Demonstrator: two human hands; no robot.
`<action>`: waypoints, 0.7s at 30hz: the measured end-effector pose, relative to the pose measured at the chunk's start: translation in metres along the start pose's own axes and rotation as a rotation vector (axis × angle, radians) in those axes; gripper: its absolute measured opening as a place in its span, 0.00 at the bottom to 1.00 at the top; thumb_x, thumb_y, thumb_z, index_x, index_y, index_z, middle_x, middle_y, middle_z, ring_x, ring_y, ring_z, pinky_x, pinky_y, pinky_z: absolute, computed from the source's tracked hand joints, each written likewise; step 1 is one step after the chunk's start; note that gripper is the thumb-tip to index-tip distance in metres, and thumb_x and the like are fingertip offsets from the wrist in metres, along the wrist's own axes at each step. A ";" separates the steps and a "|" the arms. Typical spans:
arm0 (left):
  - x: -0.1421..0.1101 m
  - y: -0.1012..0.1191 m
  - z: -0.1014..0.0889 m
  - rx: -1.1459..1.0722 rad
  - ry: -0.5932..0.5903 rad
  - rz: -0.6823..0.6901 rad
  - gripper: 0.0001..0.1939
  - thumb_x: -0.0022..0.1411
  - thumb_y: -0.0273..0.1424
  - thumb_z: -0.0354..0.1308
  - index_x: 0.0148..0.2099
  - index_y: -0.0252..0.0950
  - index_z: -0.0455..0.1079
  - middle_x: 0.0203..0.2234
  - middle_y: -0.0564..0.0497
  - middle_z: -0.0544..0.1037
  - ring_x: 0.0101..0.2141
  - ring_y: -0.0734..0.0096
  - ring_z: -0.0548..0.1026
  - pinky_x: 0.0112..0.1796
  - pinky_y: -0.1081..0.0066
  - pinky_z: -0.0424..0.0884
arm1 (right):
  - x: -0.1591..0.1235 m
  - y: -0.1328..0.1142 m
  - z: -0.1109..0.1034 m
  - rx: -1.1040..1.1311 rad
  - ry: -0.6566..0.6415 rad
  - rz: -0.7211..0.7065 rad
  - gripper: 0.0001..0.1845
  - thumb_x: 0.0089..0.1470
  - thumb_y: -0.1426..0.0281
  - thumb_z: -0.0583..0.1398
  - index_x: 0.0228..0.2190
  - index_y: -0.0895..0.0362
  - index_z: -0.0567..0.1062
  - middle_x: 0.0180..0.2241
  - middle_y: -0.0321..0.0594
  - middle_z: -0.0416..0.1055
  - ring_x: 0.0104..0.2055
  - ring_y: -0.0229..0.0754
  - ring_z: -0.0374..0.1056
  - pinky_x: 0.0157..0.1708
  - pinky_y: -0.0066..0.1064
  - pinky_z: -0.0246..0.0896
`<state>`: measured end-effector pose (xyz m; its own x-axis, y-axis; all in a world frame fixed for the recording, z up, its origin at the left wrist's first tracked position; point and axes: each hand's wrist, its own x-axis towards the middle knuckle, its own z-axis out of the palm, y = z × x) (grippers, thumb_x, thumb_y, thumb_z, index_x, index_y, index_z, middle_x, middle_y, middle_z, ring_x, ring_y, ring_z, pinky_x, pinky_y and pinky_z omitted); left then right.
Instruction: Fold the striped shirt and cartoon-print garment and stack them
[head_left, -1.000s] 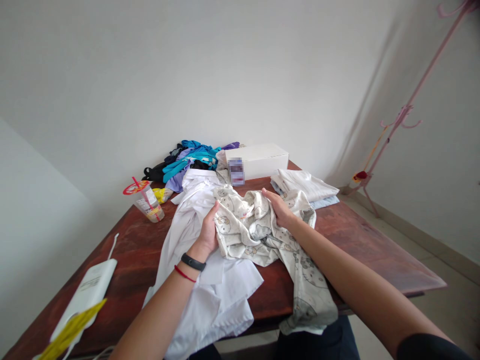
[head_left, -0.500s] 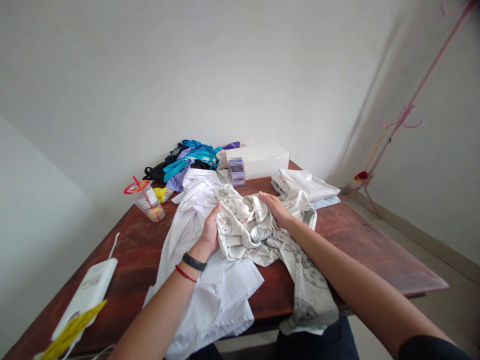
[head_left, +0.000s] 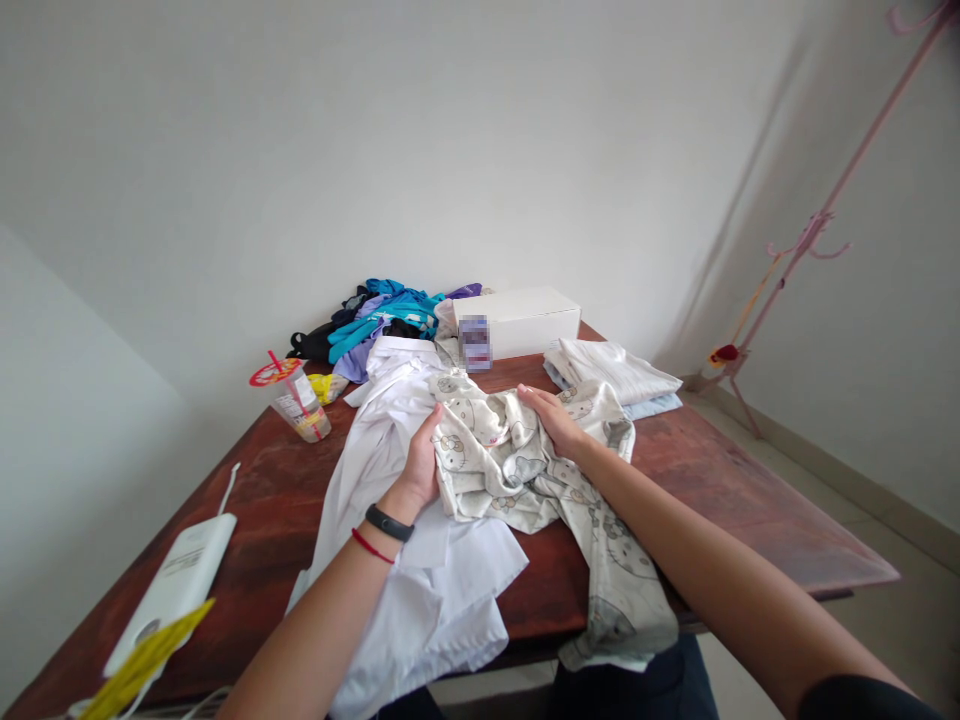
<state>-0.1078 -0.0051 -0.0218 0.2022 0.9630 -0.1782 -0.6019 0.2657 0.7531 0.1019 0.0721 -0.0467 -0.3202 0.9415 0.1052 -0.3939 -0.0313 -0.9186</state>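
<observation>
A cream printed garment (head_left: 525, 480) with cartoon cat faces lies crumpled in the middle of the dark wooden table (head_left: 735, 490), one end hanging over the near edge. My left hand (head_left: 418, 465) grips its left side, thumb on top and fingers tucked under the cloth. My right hand (head_left: 556, 420) lies on its upper right part with fingers closed over a fold. Beneath the printed garment spreads a white shirt (head_left: 390, 500), which also droops off the near edge.
A white box (head_left: 525, 318) stands at the table's far side beside a heap of blue, purple and black clothes (head_left: 375, 320). Folded pale clothes (head_left: 611, 372) lie at the far right. A plastic cup with a straw (head_left: 296, 400) and a white power bank (head_left: 176, 585) sit left. A pink coat stand (head_left: 810, 225) leans by the right wall.
My right hand has slid slightly left and flatter onto the printed garment, bunching the cloth a little. My left hand has kept its grip in the same place.
</observation>
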 end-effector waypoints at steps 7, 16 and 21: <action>0.001 0.000 -0.001 0.022 0.011 -0.006 0.30 0.65 0.52 0.56 0.58 0.35 0.75 0.48 0.41 0.83 0.58 0.40 0.74 0.62 0.47 0.65 | -0.001 -0.001 0.001 -0.008 -0.003 -0.002 0.20 0.52 0.49 0.70 0.27 0.53 0.79 0.28 0.35 0.78 0.30 0.43 0.71 0.32 0.32 0.67; 0.001 -0.001 -0.001 -0.014 0.005 -0.004 0.28 0.66 0.50 0.56 0.57 0.35 0.75 0.46 0.42 0.84 0.57 0.41 0.75 0.62 0.47 0.65 | 0.000 0.001 -0.001 -0.006 -0.023 0.002 0.20 0.54 0.50 0.68 0.29 0.54 0.79 0.29 0.35 0.78 0.31 0.42 0.70 0.33 0.32 0.67; 0.001 -0.001 -0.001 -0.007 -0.011 0.000 0.28 0.66 0.50 0.56 0.56 0.35 0.75 0.46 0.42 0.84 0.56 0.42 0.76 0.62 0.46 0.66 | 0.000 0.001 -0.001 -0.009 -0.025 0.011 0.21 0.52 0.49 0.69 0.29 0.55 0.78 0.28 0.36 0.77 0.31 0.43 0.70 0.33 0.32 0.66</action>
<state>-0.1079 -0.0041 -0.0236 0.2109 0.9624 -0.1714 -0.6069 0.2663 0.7488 0.1023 0.0728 -0.0482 -0.3460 0.9324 0.1041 -0.3822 -0.0387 -0.9233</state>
